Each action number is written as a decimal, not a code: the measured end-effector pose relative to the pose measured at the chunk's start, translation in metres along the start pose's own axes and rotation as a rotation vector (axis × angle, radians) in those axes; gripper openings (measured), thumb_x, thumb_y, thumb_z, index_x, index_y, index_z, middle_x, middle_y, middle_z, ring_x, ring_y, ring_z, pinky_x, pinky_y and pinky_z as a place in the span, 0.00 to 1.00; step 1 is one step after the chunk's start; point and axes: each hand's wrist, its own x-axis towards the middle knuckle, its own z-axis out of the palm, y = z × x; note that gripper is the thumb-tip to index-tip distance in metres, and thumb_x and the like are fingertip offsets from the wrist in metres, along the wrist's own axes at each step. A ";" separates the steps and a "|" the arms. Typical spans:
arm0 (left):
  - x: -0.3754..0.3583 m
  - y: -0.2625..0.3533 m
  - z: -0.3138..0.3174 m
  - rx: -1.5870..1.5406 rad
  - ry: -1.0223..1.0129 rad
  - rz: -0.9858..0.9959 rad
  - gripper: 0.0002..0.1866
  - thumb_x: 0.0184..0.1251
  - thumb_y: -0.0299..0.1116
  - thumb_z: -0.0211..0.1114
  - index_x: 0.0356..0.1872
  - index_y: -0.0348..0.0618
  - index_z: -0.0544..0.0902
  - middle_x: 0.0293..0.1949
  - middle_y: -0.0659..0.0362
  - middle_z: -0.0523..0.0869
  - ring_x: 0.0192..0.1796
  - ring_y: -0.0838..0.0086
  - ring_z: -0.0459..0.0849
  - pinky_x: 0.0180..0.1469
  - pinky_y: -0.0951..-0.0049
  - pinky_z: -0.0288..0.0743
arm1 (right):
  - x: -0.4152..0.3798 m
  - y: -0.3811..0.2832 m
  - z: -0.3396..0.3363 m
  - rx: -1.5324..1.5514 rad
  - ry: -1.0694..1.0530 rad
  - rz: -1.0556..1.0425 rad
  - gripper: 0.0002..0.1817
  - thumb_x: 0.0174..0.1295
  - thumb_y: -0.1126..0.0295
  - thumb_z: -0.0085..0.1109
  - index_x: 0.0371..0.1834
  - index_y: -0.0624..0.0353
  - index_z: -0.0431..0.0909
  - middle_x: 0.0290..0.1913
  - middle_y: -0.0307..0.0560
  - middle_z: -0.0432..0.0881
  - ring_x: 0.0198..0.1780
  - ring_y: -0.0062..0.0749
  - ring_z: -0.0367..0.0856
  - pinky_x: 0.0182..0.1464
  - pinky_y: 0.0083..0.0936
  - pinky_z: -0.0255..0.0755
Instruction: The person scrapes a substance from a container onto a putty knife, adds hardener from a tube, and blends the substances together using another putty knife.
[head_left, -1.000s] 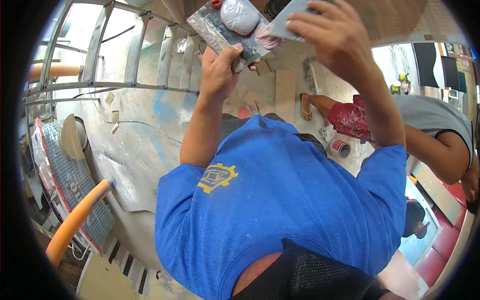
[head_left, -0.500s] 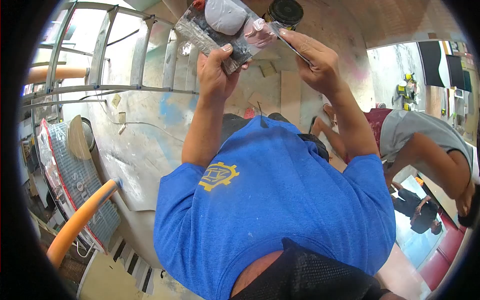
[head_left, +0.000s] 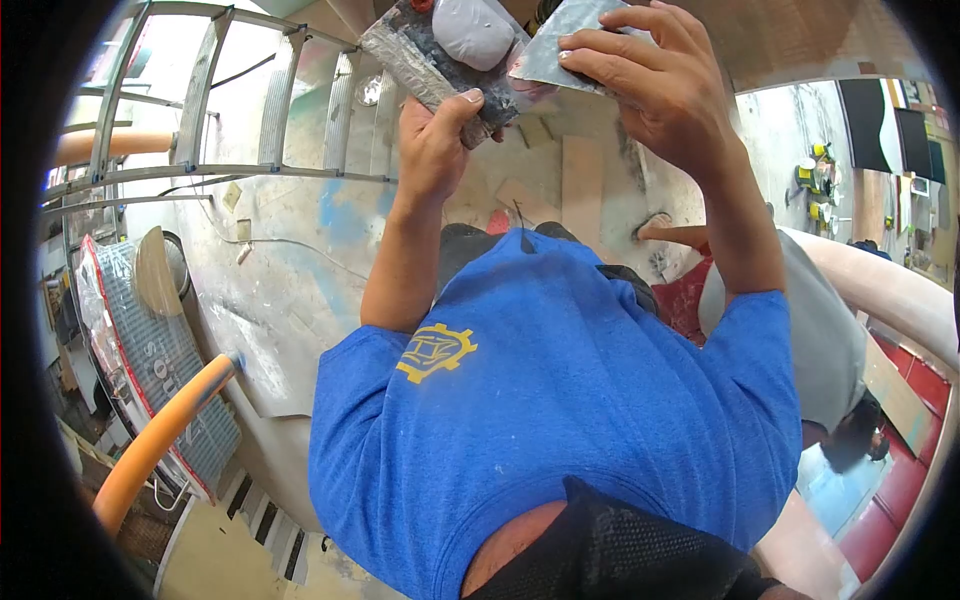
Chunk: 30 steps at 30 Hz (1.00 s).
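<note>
My left hand (head_left: 440, 140) grips the lower corner of a smeared flat board (head_left: 415, 50) at the top centre. On the board sits a mound of pale paste (head_left: 472, 32), with a small red lump beside it. My right hand (head_left: 655, 80) is closed on a flat metal scraper (head_left: 565, 45), its fingers across the blade's face. The scraper's edge meets the board's right side, over some pinkish paste that is partly hidden.
A metal ladder (head_left: 275, 110) stands at the upper left. An orange padded bar (head_left: 165, 440) and a plastic-wrapped panel (head_left: 170, 350) are at the left. Close by on the right another person in grey (head_left: 830, 320) bends over. Cardboard pieces (head_left: 581, 185) lie on the floor.
My right hand has turned, so the scraper's broad face now shows, and it has moved up and slightly right. The board has shifted slightly right. The person at the right has changed posture.
</note>
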 end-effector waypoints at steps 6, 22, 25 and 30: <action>-0.005 -0.006 -0.003 0.113 0.002 0.028 0.16 0.59 0.24 0.55 0.48 0.29 0.70 0.37 0.52 0.81 0.32 0.71 0.82 0.30 0.72 0.79 | 0.005 -0.002 0.004 0.074 -0.055 -0.056 0.10 0.47 0.69 0.63 0.35 0.48 0.81 0.42 0.30 0.82 0.45 0.29 0.75 0.55 0.40 0.62; -0.005 0.005 -0.001 -0.277 0.166 -0.013 0.17 0.58 0.23 0.53 0.50 0.34 0.65 0.40 0.51 0.77 0.33 0.66 0.81 0.26 0.67 0.77 | -0.046 0.011 0.041 0.698 0.350 0.221 0.25 0.42 0.91 0.53 0.44 0.58 0.81 0.47 0.42 0.83 0.49 0.38 0.79 0.55 0.30 0.71; -0.005 0.002 0.013 -0.362 0.113 -0.048 0.17 0.59 0.24 0.53 0.51 0.36 0.66 0.39 0.52 0.78 0.33 0.67 0.82 0.26 0.67 0.76 | -0.047 -0.008 0.060 0.724 0.423 0.262 0.25 0.44 0.90 0.52 0.46 0.58 0.81 0.48 0.44 0.83 0.50 0.39 0.79 0.55 0.29 0.71; -0.006 0.009 0.002 -0.398 0.082 -0.043 0.17 0.58 0.25 0.53 0.50 0.36 0.68 0.39 0.53 0.79 0.33 0.68 0.81 0.26 0.67 0.75 | -0.063 0.009 0.054 0.468 0.214 0.354 0.24 0.45 0.89 0.52 0.46 0.57 0.81 0.45 0.46 0.83 0.48 0.39 0.80 0.51 0.28 0.73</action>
